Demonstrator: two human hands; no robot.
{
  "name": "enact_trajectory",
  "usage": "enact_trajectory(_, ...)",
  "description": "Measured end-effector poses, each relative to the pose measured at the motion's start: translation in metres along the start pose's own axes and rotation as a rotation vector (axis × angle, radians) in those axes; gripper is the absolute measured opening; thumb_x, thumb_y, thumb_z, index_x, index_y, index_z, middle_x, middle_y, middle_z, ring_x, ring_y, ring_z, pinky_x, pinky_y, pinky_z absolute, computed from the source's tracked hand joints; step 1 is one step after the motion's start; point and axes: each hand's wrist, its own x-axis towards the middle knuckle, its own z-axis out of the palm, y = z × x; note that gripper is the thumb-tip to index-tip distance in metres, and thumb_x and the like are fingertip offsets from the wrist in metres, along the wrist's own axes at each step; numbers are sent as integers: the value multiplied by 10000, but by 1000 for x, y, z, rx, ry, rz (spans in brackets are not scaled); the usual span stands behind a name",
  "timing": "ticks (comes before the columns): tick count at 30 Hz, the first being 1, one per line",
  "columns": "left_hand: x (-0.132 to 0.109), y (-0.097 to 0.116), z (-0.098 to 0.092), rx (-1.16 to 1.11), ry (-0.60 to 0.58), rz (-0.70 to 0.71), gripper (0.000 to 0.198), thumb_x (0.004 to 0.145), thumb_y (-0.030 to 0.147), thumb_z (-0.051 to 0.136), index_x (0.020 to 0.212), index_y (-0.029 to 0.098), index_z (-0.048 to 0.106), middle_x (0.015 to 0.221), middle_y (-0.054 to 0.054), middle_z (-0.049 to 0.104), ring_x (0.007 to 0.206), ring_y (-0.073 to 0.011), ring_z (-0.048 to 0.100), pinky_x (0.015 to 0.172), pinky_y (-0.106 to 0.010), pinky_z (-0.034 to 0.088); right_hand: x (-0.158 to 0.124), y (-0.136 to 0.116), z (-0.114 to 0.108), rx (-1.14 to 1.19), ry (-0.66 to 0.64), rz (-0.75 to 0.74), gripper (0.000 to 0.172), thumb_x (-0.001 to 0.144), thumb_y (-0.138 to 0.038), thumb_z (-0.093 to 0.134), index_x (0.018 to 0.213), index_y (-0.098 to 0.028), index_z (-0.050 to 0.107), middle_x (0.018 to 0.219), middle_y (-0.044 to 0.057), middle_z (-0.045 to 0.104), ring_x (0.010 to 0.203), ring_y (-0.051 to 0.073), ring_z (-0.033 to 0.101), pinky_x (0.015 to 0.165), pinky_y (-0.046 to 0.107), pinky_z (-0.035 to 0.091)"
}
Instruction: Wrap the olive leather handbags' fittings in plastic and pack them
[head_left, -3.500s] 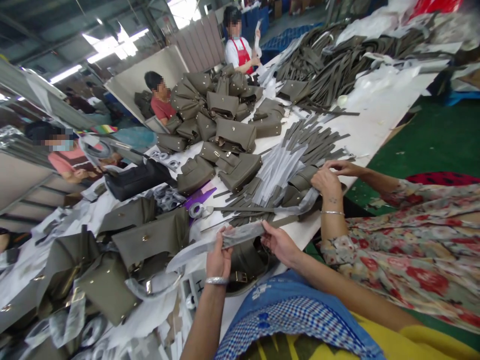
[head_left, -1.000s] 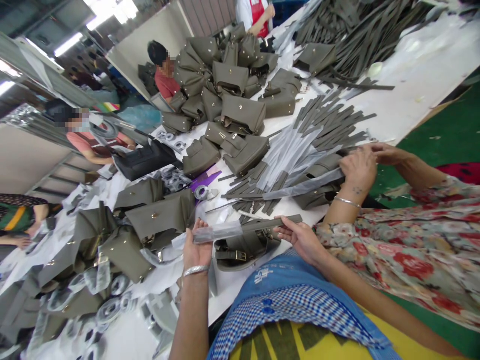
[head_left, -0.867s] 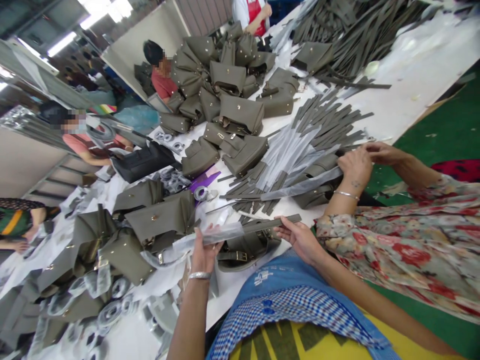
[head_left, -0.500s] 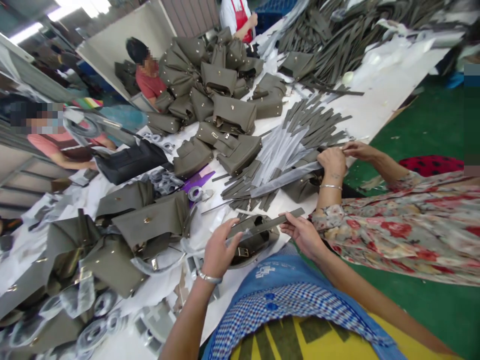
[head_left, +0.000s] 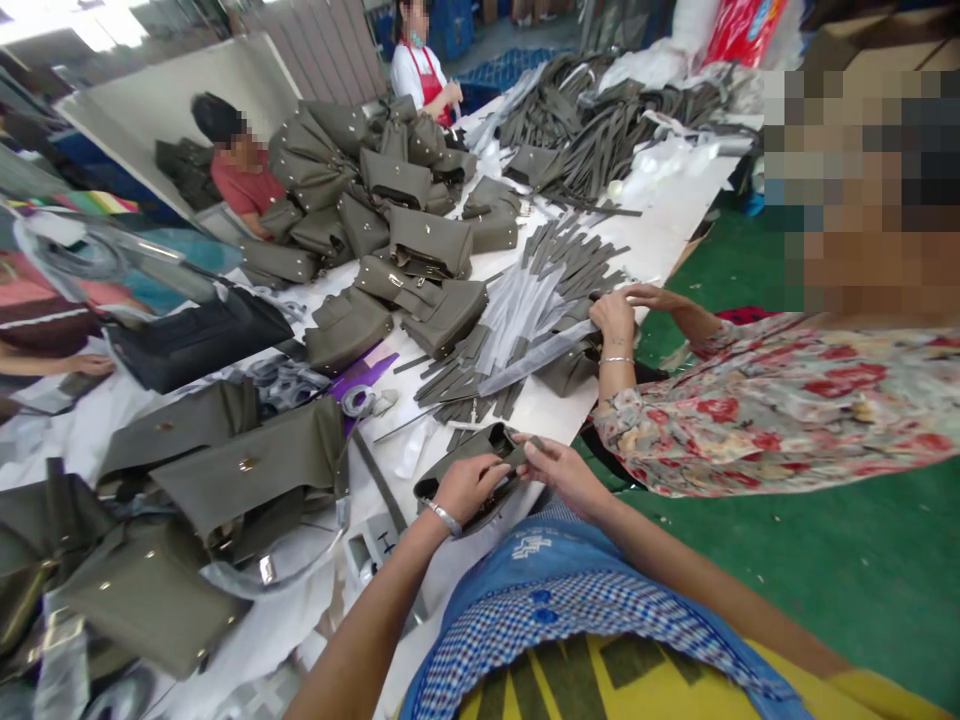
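Observation:
An olive handbag [head_left: 450, 462] lies at the table's near edge, partly hidden behind my hands. My left hand [head_left: 471, 488], with a bangle at the wrist, is closed on its near upper edge. Close beside it, my right hand [head_left: 556, 474] pinches an olive piece at the bag's right end. Whether that piece is a strap end or part of the bag's own edge, I cannot tell. An olive strap [head_left: 379, 480] lies just left of the bag. Beyond are several loose strips [head_left: 450, 385], some in clear wrap.
Olive handbags are heaped at the back [head_left: 322, 160] and lie at the left [head_left: 255, 470], near a black bag [head_left: 199, 335]. A co-worker's hands [head_left: 619, 312] work close on my right. Other people stand across the white table [head_left: 660, 240]. Grey rolls [head_left: 358, 400] lie mid-table.
My hands have drawn together over the handbag. The strip stretched between them is no longer seen there, and a strap now lies left of the bag. The view has turned to the right.

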Motion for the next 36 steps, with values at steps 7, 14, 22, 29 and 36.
enact_trajectory(7,10,-35,-1,-537,-61,-218,348,847,489,462,821,161,577,795,-52,690,607,-133,621,583,-245,456,44,8,-43,-785,-65,-444,417,853,-256,537,1269,-269,555,1258,77,576,1014,207,605,896,409,514)
enact_trajectory(14,22,-27,-11,-474,21,-344,461,806,579,479,811,144,633,592,34,545,448,-67,377,459,-215,295,67,14,-45,-987,-285,-609,377,879,-315,577,1253,-266,577,1210,85,622,1120,229,569,988,403,456)
enact_trajectory(22,20,-22,-26,-293,-86,-275,400,808,525,501,671,162,600,533,44,520,497,-97,458,537,-225,352,51,28,-31,-992,-150,-719,273,858,-393,608,1081,-237,633,1043,75,647,1016,217,583,894,359,490)
enact_trajectory(29,19,-16,-28,43,-105,-162,337,815,465,504,712,180,651,609,12,616,613,-135,524,605,-244,347,22,47,-6,-973,32,-624,229,820,-334,654,1003,-218,582,988,58,623,959,209,572,852,347,490)
enact_trajectory(36,28,-3,-21,420,-192,-129,322,803,438,492,702,198,680,668,-30,649,646,-168,537,551,-271,272,19,55,-3,-953,12,-595,259,829,-365,644,1033,-221,577,1010,57,617,982,212,559,868,351,481)
